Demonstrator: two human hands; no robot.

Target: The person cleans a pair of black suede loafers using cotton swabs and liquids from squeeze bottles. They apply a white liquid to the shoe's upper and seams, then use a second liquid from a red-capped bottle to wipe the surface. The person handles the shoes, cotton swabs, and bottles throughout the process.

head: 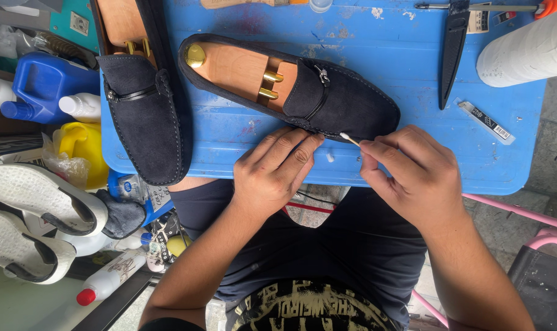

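A dark navy suede loafer (346,101) with a wooden shoe tree inside lies on its side on the blue table (413,141). My left hand (275,171) rests on the table edge, its fingertips pressing the shoe's side near the sole. My right hand (416,175) pinches a cotton swab (349,140), whose white tip touches the sole edge of the loafer. A second matching loafer (146,116), also with a shoe tree, lies at the left of the table, toe toward me.
A black sheathed blade (453,49) and a white roll (527,52) sit at the table's far right, with a small labelled strip (487,122) nearby. Blue and yellow jugs (45,83), bottles and white shoe soles (36,196) crowd the floor at left. A pink stool frame (536,217) stands right.
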